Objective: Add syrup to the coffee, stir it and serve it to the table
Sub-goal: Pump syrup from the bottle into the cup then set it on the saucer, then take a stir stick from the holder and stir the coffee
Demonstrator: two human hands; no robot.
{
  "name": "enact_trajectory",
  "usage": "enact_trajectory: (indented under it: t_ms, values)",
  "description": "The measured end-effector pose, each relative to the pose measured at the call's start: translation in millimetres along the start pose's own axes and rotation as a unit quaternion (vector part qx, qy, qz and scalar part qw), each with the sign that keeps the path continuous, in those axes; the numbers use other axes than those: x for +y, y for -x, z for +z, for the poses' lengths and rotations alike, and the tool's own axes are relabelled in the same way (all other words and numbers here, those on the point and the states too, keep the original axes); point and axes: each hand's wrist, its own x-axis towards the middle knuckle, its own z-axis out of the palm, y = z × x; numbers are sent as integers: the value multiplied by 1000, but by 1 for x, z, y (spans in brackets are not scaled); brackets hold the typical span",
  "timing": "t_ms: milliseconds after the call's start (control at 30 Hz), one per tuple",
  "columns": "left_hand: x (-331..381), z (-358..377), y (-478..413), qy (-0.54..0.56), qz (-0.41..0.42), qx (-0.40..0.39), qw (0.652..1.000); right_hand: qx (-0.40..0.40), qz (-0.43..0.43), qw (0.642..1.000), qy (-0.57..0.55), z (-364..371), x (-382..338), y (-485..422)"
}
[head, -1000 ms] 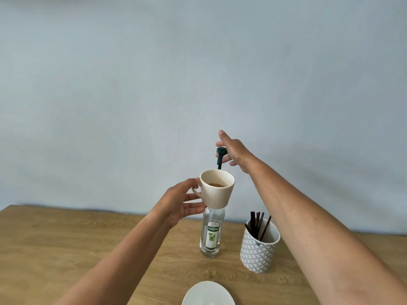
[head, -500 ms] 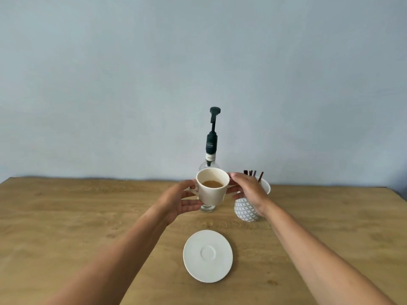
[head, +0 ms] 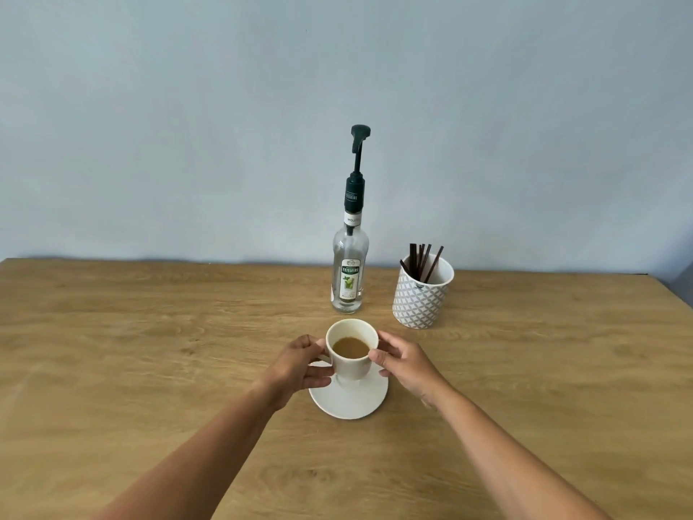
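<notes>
A cream cup [head: 350,369] of light brown coffee stands on a white saucer [head: 348,401] near the table's middle. My left hand [head: 300,364] grips the cup's handle on its left side. My right hand [head: 403,364] cups the right side, with fingertips against the rim. Behind the cup stands a clear syrup bottle [head: 348,272] with a dark pump head [head: 360,138], upright and untouched. To the bottle's right, a patterned white holder [head: 422,294] contains several dark stir sticks [head: 422,262].
The wooden table [head: 150,350] stretches wide on both sides and towards me. A plain pale blue wall [head: 225,125] rises behind the table's far edge. The table's right corner shows at the frame's right side.
My right hand left the pump head and came down to the cup. Both hands lowered the cup from under the spout, towards me, onto the saucer.
</notes>
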Motion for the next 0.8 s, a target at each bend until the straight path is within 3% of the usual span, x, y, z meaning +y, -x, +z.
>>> enact_trajectory:
  t_ms: [300, 633, 800]
  values:
    - [-22, -2, 2, -65, 7, 50, 997, -17, 26, 999, -28, 8, 28, 5]
    - [-23, -7, 7, -111, 17, 39, 993, -29, 32, 998, -52, 4, 30, 7]
    - [-22, -11, 6, -126, 43, 60, 989, 10, 11, 1000, 23, -10, 12, 1]
